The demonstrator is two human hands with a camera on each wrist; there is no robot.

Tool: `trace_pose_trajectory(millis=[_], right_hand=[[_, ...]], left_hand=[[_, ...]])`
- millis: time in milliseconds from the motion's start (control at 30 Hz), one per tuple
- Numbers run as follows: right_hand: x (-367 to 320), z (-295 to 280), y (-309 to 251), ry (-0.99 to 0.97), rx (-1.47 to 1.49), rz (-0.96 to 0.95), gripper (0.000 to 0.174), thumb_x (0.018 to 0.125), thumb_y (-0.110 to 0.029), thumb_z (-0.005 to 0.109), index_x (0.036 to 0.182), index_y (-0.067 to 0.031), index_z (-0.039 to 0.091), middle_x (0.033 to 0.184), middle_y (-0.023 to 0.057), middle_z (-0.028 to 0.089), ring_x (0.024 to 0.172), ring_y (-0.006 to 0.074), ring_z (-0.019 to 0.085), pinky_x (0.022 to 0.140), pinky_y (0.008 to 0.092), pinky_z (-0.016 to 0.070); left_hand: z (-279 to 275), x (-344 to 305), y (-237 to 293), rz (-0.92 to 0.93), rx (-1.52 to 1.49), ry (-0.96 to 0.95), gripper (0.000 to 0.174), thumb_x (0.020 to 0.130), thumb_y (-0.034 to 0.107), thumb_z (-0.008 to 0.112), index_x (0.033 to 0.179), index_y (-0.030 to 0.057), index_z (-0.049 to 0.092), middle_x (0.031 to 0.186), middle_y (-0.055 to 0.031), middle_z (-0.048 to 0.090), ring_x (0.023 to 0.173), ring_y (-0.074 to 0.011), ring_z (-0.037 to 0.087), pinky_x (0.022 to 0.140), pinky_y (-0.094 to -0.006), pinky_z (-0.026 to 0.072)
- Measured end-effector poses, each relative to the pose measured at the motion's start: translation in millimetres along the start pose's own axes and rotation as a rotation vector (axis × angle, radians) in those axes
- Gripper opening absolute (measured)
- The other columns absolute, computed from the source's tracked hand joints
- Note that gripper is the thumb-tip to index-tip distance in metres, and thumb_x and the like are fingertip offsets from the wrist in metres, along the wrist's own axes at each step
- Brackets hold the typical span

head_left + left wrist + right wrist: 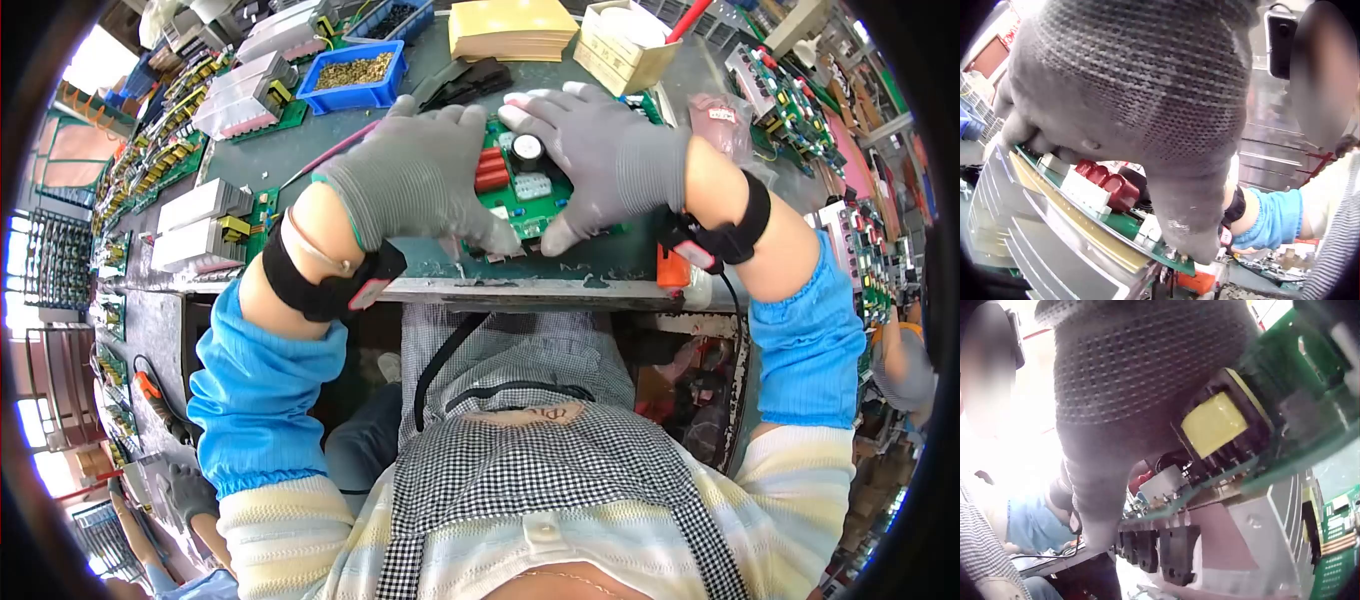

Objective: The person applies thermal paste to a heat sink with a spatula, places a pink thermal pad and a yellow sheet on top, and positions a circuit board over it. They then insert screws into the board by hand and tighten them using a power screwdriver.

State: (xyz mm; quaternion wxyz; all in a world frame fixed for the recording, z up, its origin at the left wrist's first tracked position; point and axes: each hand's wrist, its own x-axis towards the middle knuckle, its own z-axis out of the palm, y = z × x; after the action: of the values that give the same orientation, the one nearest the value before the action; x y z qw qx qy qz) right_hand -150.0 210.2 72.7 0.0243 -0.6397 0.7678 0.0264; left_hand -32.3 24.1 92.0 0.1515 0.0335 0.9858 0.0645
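Between both grey-gloved hands is a green circuit board (540, 207) with red capacitors (491, 170), a round black-and-white part (527, 150) and white blocks. My left hand (415, 170) grips its left side, thumb at the near edge and fingers toward the far edge. The right hand (610, 155) holds the right side in the same way, thumb on the near edge. Under the board, the left wrist view shows a grey finned heat sink (1054, 250). A yellow transformer (1215, 423) stands on the board by the right hand in the right wrist view.
Behind the hands are a blue bin (353, 76) of small brass-coloured parts, black strips (465, 82), a yellow paper stack (512, 30) and a carton (622, 50). More boards with heat sinks (205, 225) stand at left. An orange object (673, 268) lies at the table edge (500, 290).
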Motion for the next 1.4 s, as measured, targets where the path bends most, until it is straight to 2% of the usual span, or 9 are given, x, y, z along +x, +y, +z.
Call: trace_pose_trajectory(millis=[133,267,367,533,667,767,1000,1233,1400], right_hand=[[-4,4,-2,0.032,-0.061,-0.02,0.122,0.068,-0.072,0.073,0.151,0.0074,0.034,0.156,0.0238,0.037,0.146,0.0337,0.036,0.121,0.0457,0.0243],[1,2,5,-0.008,-0.012,-0.027,0.123,0.068,-0.072,0.073,0.152,0.0074,0.031,0.156,0.0238,0.037,0.147,0.0341,0.035,0.122,0.0481,0.0215],[-4,1,1,0.022,-0.077,-0.024,0.126,0.067,-0.073,0.074,0.153,0.0071,0.028,0.157,0.0235,0.036,0.149,0.0343,0.032,0.123,0.0509,0.0185],[-22,-32,22,0.2,-0.017,0.018,0.128,0.063,-0.067,0.082,0.155,0.0027,0.026,0.16,0.0212,0.032,0.151,0.033,0.029,0.123,0.0519,0.0205],[-30,-28,21,0.006,-0.057,0.046,0.129,0.062,-0.068,0.082,0.155,0.003,0.028,0.161,0.0203,0.031,0.151,0.0335,0.027,0.123,0.0533,0.0194],[-25,-16,27,-0.016,-0.042,0.024,0.128,0.062,-0.069,0.081,0.155,0.0032,0.029,0.16,0.0205,0.032,0.151,0.0331,0.027,0.123,0.0562,0.0166],[-18,0,31,-0.001,0.024,-0.03,0.126,0.057,-0.061,0.085,0.148,0.0095,0.034,0.148,0.0249,0.044,0.144,0.0383,0.037,0.12,0.052,0.0259],[-24,6,26,0.067,0.139,-0.019,0.123,0.056,-0.057,0.087,0.145,0.0113,0.036,0.143,0.0274,0.045,0.136,0.0433,0.043,0.115,0.0465,0.0336],[-21,1,27,-0.017,0.095,0.018,0.126,0.058,-0.059,0.085,0.15,0.0088,0.033,0.151,0.0248,0.041,0.144,0.0368,0.037,0.121,0.0505,0.0235]], left_hand=[[10,-9,4,0.007,0.103,0.127,0.124,0.059,0.073,0.08,0.143,-0.0083,0.038,0.136,-0.0263,0.056,0.131,-0.0408,0.052,0.118,-0.046,0.0321],[-10,4,3,0.009,0.152,-0.053,0.123,0.059,0.073,0.08,0.141,-0.0092,0.038,0.136,-0.0257,0.055,0.132,-0.039,0.05,0.117,-0.0464,0.0329],[15,-3,-5,0.085,0.115,0.204,0.126,0.058,0.074,0.08,0.141,-0.0095,0.038,0.138,-0.0253,0.054,0.132,-0.0408,0.049,0.118,-0.046,0.0304],[16,-13,-4,0.065,0.114,0.319,0.136,0.056,0.076,0.08,0.15,-0.0087,0.029,0.155,-0.0292,0.034,0.149,-0.0447,0.026,0.123,-0.0538,0.0186],[6,-7,8,0.175,0.051,0.51,0.127,0.06,0.071,0.081,0.147,-0.008,0.034,0.152,-0.0288,0.04,0.146,-0.0435,0.033,0.121,-0.0507,0.0251],[7,12,19,0.179,0.087,0.361,0.119,0.063,0.067,0.081,0.145,-0.0071,0.037,0.149,-0.0284,0.043,0.144,-0.0428,0.035,0.119,-0.0487,0.0282],[-14,29,27,0.023,-0.011,-0.003,0.107,0.058,0.059,0.085,0.134,-0.0061,0.046,0.126,-0.0234,0.061,0.115,-0.0391,0.063,0.096,-0.0409,0.0518],[-3,28,26,0.1,-0.01,0.124,0.102,0.057,0.06,0.086,0.127,-0.0053,0.05,0.122,-0.0217,0.062,0.11,-0.0397,0.064,0.093,-0.0422,0.0524],[1,28,24,0.108,0.002,0.155,0.113,0.057,0.061,0.087,0.137,-0.0056,0.044,0.127,-0.0224,0.06,0.118,-0.0388,0.061,0.096,-0.0418,0.0515]])
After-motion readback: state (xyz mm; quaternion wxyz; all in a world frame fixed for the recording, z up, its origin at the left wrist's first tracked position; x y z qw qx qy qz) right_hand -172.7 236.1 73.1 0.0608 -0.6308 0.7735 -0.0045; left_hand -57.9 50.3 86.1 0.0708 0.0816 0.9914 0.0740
